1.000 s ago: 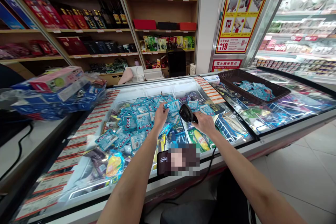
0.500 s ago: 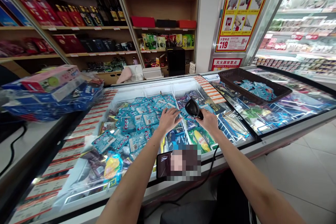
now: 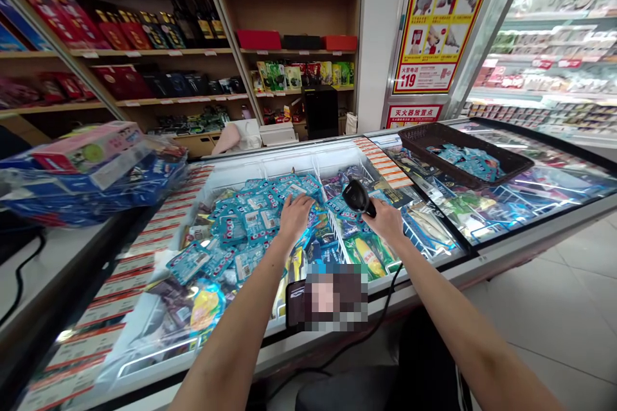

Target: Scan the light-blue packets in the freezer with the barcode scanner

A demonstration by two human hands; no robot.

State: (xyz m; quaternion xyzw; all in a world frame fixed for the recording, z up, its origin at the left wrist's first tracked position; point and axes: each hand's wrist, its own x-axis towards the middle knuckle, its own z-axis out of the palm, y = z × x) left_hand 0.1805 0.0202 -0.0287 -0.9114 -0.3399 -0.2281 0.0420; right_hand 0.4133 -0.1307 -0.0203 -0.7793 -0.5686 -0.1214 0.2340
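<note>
Head view: the left hand (image 3: 295,217) lies on small flat blue plastic packets (image 3: 245,225) inside the white chest freezer (image 3: 289,160). Its fingers are spread a little and touch the packets, but they hold nothing that I can see. The right hand (image 3: 388,219) has its fingers closed narrow around a black plastic handheld barcode scanner (image 3: 357,198), just above the white wire divider (image 3: 337,237) of this freezer.

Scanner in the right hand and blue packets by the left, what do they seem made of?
The handheld barcode scanner looks like satin black moulded plastic: smooth curved shell, soft sheen. The blue packets look like glossy plastic film, creased and glaring; any foil lining can't be told.
</note>
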